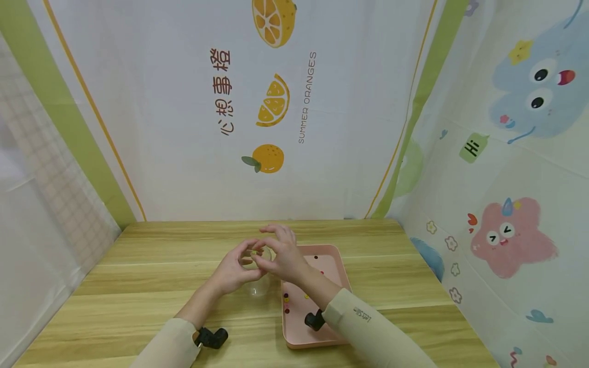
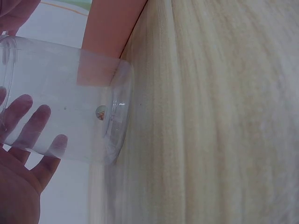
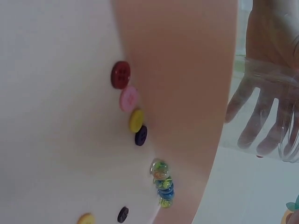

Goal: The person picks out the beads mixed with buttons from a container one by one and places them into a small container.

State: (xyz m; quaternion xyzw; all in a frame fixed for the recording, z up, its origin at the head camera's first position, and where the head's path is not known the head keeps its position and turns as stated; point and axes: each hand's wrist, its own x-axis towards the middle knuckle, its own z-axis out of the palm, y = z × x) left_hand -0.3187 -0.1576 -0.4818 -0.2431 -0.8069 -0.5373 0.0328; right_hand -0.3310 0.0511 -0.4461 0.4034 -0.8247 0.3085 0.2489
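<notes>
A clear plastic jar [image 1: 257,290] stands on the table, and my left hand [image 1: 232,271] holds it from the left with fingers curled round its upper part. Over the jar's mouth is my right hand [image 1: 284,255], its thumb and forefinger pinching a tiny yellow-green marble [image 1: 254,252], partly hidden by the fingers. Through the jar wall, the left wrist view shows a glass marble [image 2: 100,113] low inside, near the base. To the right is a pink tray [image 1: 291,341]. Along its wall lie several swirled marbles [image 3: 164,184].
Inside the tray are loose buttons, among them a red button [image 3: 121,75], a pink button [image 3: 129,98] and a yellow button [image 3: 136,121]. The tray's raised rim stands close beside the jar. Wooden tabletop [image 1: 138,286] extends to the left, with a printed curtain [image 1: 184,179] behind.
</notes>
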